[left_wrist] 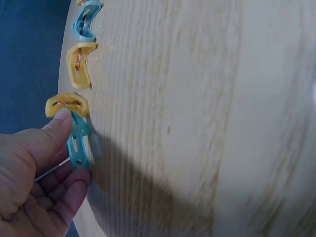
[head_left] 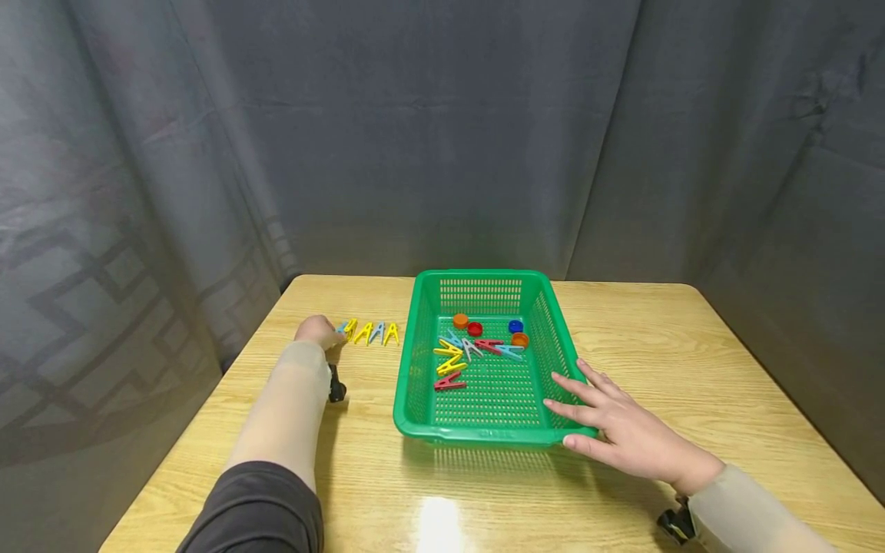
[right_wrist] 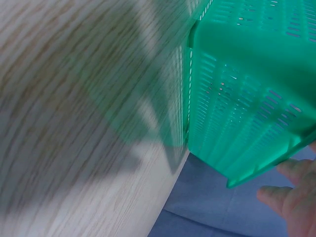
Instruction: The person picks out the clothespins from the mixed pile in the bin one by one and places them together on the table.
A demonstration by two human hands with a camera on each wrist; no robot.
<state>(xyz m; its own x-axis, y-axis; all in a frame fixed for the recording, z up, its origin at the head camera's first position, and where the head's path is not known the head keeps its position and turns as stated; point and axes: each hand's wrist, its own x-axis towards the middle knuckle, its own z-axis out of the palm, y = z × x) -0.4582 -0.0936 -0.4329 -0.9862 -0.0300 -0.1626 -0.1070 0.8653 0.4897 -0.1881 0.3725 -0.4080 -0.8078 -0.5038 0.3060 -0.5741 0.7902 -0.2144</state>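
My left hand [head_left: 319, 331] is at the left end of a row of clothespins on the table. Its thumb and fingers pinch a light-blue clothespin [left_wrist: 78, 143], right beside a yellow clothespin [left_wrist: 68, 103] that is turned differently from the others. Further along the row lie a yellow clothespin [head_left: 363, 333], a blue clothespin [head_left: 376, 332] and another yellow clothespin [head_left: 392, 333]. Fingers spread, my right hand [head_left: 632, 434] rests at the near right corner of the green basket [head_left: 477, 435], with some fingers reaching over its rim.
Inside the basket lie several clothespins, among them a red clothespin [head_left: 450, 382] and a grey clothespin [head_left: 471, 349]. Toward its far side are bottle caps, including a blue cap [head_left: 515, 326] and an orange cap [head_left: 460, 321]. A grey curtain [head_left: 429, 153] hangs behind the wooden table [head_left: 650, 338].
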